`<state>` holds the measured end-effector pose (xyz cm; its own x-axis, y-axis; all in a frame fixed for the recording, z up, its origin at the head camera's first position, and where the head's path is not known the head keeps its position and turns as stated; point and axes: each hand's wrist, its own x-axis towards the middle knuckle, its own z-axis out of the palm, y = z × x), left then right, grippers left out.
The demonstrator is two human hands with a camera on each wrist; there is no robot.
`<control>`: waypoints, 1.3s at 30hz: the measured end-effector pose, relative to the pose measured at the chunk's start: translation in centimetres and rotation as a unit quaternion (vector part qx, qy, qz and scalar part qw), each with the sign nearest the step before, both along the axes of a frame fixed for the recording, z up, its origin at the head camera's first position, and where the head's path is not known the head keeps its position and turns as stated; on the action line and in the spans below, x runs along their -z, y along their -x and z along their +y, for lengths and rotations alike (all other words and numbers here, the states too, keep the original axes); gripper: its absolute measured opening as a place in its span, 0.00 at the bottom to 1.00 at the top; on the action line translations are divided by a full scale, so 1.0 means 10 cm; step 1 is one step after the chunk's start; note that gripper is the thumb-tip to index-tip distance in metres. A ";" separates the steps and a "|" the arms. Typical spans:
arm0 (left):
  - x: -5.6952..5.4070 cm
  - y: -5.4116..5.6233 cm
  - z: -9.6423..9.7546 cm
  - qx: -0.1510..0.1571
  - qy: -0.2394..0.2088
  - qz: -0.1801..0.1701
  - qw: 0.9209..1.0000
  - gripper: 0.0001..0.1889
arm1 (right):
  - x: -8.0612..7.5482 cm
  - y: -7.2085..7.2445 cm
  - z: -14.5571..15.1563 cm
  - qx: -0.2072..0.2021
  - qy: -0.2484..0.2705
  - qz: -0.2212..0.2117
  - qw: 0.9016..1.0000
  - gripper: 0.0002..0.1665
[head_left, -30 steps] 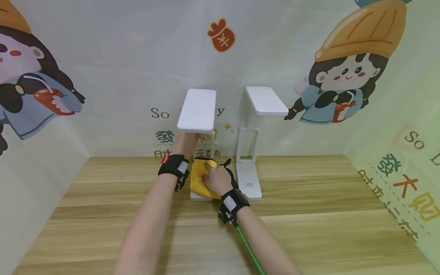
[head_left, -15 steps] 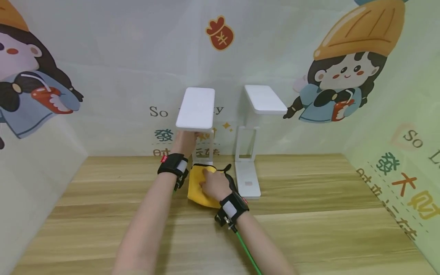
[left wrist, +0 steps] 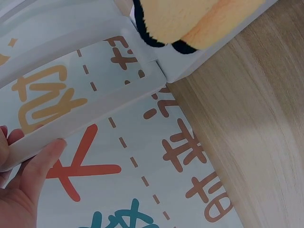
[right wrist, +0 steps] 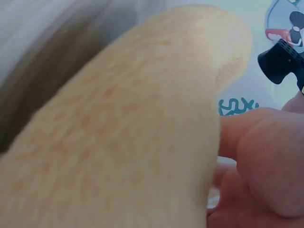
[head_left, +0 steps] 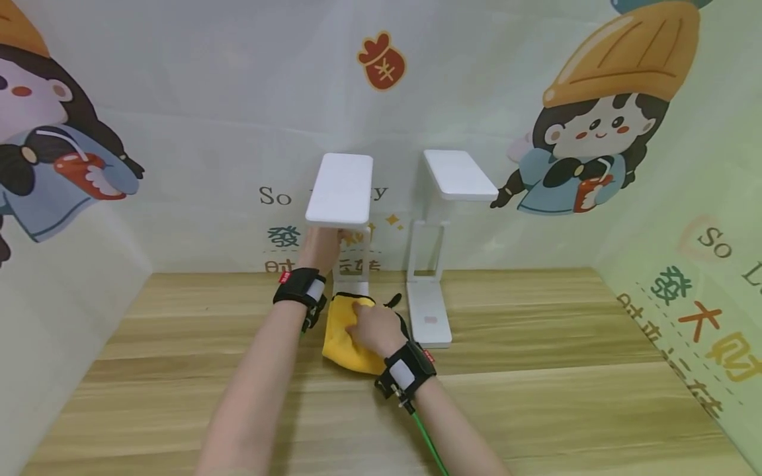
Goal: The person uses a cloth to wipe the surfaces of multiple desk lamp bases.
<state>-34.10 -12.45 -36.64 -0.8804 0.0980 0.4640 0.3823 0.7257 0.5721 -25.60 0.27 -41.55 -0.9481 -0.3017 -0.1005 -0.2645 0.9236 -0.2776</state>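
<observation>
A white folding stand (head_left: 340,188) with a flat top panel and an open-frame upright stands near the back wall. My left hand (head_left: 323,250) reaches under the panel and grips the upright; in the left wrist view its thumb and fingers lie on either side of the white bar (left wrist: 95,115). My right hand (head_left: 380,325) holds a yellow cloth (head_left: 344,340) with black edging over the front of the base, which it mostly hides. Close up, the cloth (right wrist: 118,137) fills much of the right wrist view, beside curled fingers.
A second white stand (head_left: 430,317) of the same shape is just right of the first. Both are on a wooden tabletop (head_left: 536,410), in front of a printed backdrop (head_left: 226,132). A green cable (head_left: 427,436) trails from the right wrist strap.
My right hand has drawn the cloth toward me along the base, uncovering the base's rear part and covering its front edge. My left hand has stayed on the upright.
</observation>
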 end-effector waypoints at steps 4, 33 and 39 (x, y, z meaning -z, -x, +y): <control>-0.01 -0.02 0.00 0.007 -0.029 -0.015 0.999 0.14 | 0.00 0.17 -0.03 0.003 0.007 0.002 1.000 0.28; 0.03 -0.02 -0.04 -0.015 0.021 0.002 1.000 0.11 | 0.15 -0.17 -0.26 0.021 -0.101 0.125 0.987 0.25; -0.01 -0.04 -0.02 -0.005 0.005 -0.005 1.000 0.12 | 0.16 -0.12 -0.41 -0.022 -0.134 0.165 0.977 0.24</control>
